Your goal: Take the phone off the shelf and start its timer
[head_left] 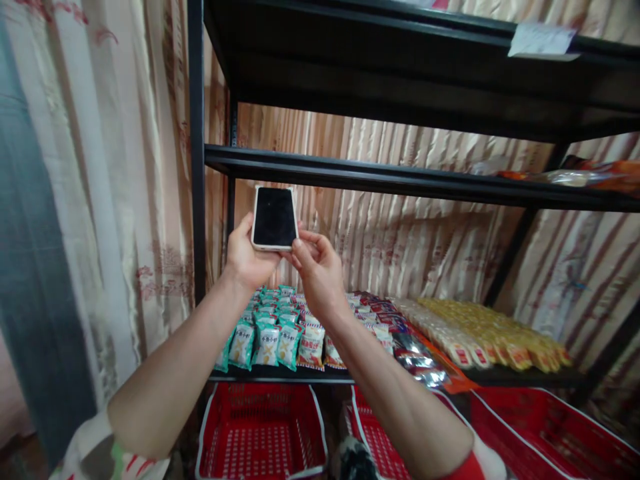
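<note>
A smartphone (pixel 275 217) with a dark screen and a pale case is held up in front of the shelving. My left hand (pixel 249 257) is closed round its left side and lower back. At its lower right corner, my right hand (pixel 319 267) grips the edge with thumb and fingers; some fingertips are hidden behind the phone. Below and beyond the hands, teal snack packets (pixel 267 343) stand in rows on the lower shelf, beside white and red snack packets (pixel 313 343). My right forearm covers part of these rows.
Red plastic baskets (pixel 320 427) with white rims sit under the shelf. Yellow-wrapped packets (pixel 480 327) lie on its right side. A black rack post (pixel 197 160) rises at left, near the curtain (pixel 125 200). Orange packages (pixel 615 177) rest on the middle shelf.
</note>
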Available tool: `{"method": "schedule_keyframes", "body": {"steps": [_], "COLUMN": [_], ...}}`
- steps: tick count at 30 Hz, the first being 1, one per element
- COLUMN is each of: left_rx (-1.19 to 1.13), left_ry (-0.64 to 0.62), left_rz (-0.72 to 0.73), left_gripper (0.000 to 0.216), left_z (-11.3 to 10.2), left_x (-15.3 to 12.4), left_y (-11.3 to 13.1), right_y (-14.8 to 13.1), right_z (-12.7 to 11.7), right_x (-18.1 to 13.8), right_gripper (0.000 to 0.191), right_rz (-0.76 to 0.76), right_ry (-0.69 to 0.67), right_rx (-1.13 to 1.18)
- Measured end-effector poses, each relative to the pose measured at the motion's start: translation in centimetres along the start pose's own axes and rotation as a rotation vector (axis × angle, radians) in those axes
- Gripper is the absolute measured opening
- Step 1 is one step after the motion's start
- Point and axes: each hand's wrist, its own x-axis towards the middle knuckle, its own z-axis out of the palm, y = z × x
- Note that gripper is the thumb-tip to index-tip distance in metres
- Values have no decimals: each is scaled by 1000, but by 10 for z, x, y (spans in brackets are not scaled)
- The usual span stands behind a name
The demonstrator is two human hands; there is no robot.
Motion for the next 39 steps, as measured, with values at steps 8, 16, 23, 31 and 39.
{"method": "schedule_keyframes", "body": {"steps": [8, 16, 23, 31, 39], "left_rx": [-60, -138, -181, -186, -190], "left_ry": [114, 185, 202, 202, 146], "left_rz": [-97, -142, -187, -192, -206], "left_gripper": [51, 47, 48, 50, 53], "left_z": [-45, -71, -93, -96, -101], "left_x": [-47, -82, -114, -138, -132], "left_y": [-24, -42, -55, -70, -82], "right_y": [22, 33, 39, 39, 40], "right_z": [-18, -32, -45, -62, -71], "right_x": [-57, -101, -134, -152, -153], "right_gripper": [31, 31, 27, 27, 29], "right_rz": [131, 234, 251, 269, 275], "right_ry": [-36, -67, -49, -67, -55], "right_rx": [-72, -96, -249, -411, -410]}}
